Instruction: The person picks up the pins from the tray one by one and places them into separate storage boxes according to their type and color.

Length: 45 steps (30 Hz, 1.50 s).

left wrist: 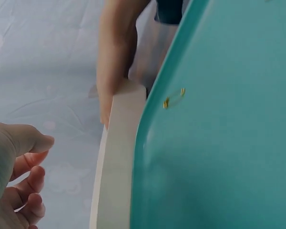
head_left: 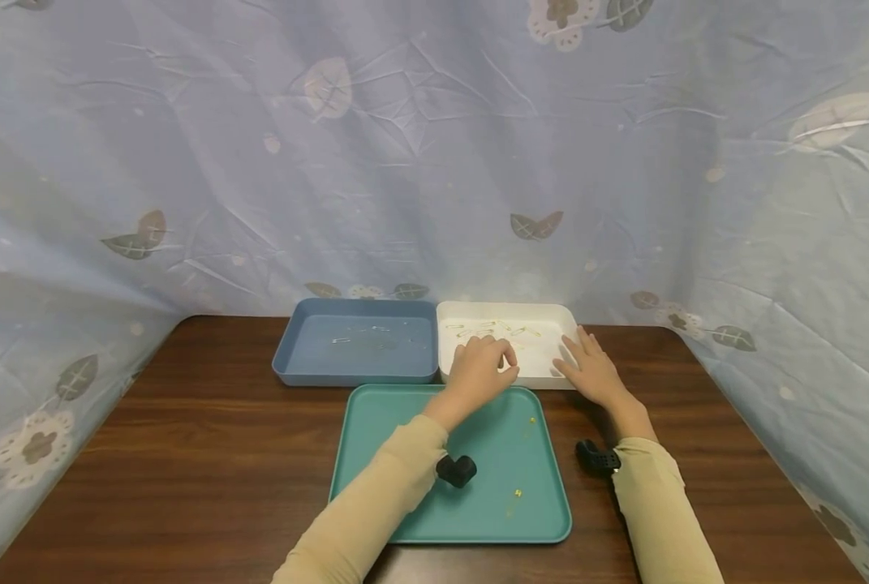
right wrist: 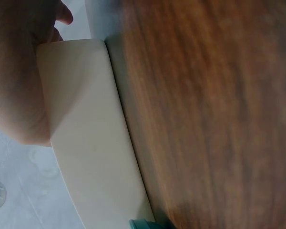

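Note:
My left hand is over the front part of a white tray, thumb and index fingertips close together. In the left wrist view its fingers are loosely bent, and nothing shows between them and the thumb. Several gold safety pins lie in the white tray. At that tray's right end, my right hand rests on the rim with fingers spread. Two gold safety pins lie on the teal tray: one farther back, another nearer the front.
A blue tray holds several silver safety pins and stands against the white tray's left side. All three trays are on a dark wooden table. Behind the table hangs a patterned curtain.

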### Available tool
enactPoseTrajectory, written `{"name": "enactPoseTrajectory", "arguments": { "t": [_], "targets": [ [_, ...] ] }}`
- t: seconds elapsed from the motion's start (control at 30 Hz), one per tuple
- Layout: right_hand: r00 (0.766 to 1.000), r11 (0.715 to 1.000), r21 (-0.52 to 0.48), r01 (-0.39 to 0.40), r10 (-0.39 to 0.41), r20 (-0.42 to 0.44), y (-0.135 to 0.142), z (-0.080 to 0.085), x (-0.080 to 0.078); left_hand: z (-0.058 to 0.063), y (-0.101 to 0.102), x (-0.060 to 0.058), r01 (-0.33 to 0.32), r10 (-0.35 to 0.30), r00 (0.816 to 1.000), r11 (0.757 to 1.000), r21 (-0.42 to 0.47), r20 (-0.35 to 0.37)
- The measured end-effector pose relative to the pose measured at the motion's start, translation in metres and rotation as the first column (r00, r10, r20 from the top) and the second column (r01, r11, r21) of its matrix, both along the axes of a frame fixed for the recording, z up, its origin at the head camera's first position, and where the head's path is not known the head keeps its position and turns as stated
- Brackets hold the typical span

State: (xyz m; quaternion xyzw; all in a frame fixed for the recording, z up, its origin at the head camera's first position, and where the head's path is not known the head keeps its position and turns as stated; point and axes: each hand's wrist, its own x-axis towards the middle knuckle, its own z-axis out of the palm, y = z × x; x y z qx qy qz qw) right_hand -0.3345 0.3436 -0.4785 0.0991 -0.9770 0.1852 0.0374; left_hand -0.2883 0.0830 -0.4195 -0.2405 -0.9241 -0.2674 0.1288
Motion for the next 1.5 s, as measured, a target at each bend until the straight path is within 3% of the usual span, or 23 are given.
{"name": "enactPoseTrajectory", "arguments": {
  "t": [0.23, 0.53, 1.1, 1.5],
  "targets": [
    [1.000, 1.000, -0.010, -0.006, 0.006, 0.001, 0.001, 0.001, 0.001, -0.008, 0.004, 0.016, -0.037, 0.027, 0.993, 0.995, 0.094, 0.111],
    [1.000, 1.000, -0.009, -0.009, 0.009, 0.009, 0.001, 0.001, 0.000, -0.027, 0.008, 0.024, -0.070, 0.049, 0.983, 0.991, 0.113, 0.178],
    [1.000, 0.999, -0.030, -0.017, 0.017, 0.007, -0.001, 0.003, 0.002, -0.043, 0.023, 0.037, -0.009, 0.042, 0.955, 0.994, -0.113, 0.293],
    [1.000, 0.999, -0.036, -0.021, 0.021, 0.005, -0.001, 0.005, 0.003, -0.051, 0.030, 0.040, -0.002, 0.042, 0.947, 0.992, -0.125, 0.317]
  ]
}}
